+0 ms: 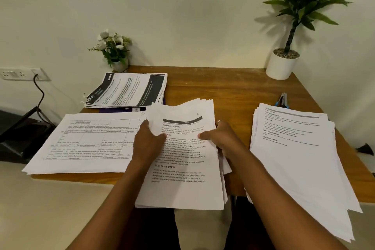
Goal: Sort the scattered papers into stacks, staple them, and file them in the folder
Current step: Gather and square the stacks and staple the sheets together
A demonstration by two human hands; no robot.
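A thick stack of printed papers (182,168) lies at the middle of the wooden desk (233,91), overhanging its front edge. My left hand (148,142) grips the stack's left edge, thumb on the top sheet. My right hand (219,138) grips its right edge, thumb on the text. A stack of table-printed sheets (85,144) lies at the left. Another text stack (294,148) lies at the right. Sheets with dark bands (125,91) rest on a purple folder (121,110) at the back. A blue stapler (282,100) lies behind the right stack.
A small flower pot (115,53) stands at the desk's back left, a white potted plant (284,63) at the back right. A wall socket with a black cable (36,79) and a dark object (18,138) are left of the desk.
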